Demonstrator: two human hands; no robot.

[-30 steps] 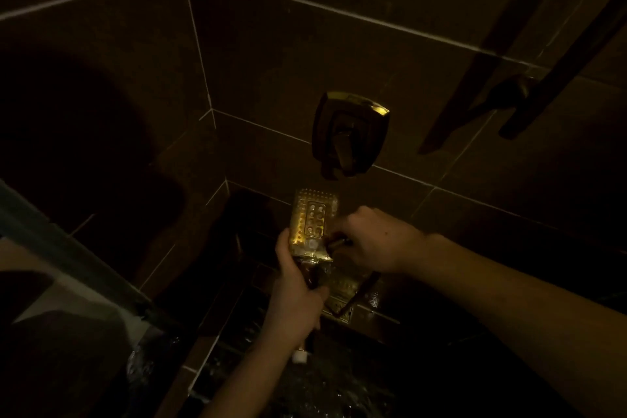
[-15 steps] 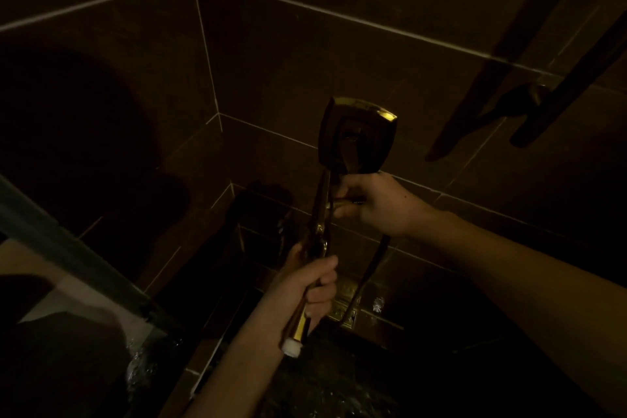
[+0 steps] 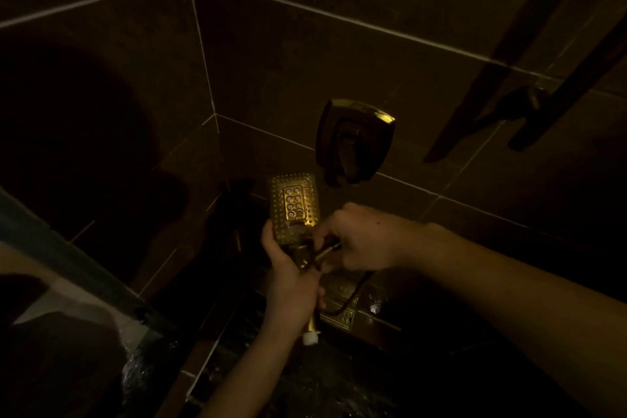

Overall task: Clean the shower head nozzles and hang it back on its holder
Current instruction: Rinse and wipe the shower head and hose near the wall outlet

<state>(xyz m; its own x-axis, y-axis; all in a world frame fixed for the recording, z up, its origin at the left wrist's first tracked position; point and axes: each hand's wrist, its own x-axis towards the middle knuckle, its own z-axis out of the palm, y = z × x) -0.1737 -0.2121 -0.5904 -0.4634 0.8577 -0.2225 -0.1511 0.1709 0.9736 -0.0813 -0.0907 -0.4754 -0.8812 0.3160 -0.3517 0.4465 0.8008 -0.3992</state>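
Left hand grips the shower head by its handle, nozzle face up; right hand pinches a small tool (unclear) just beside it. Cleaning looks unfinished; the holder, above, stands empty.

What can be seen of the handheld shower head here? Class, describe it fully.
The handheld shower head looks like shiny gold metal, rectangular, its nozzle face turned up toward the camera: small dots surround a raised panel of larger round nozzles. The left hand grips its handle, which ends in a white tip. The right hand holds a small tool-like item at its lower edge. It is off any holder.
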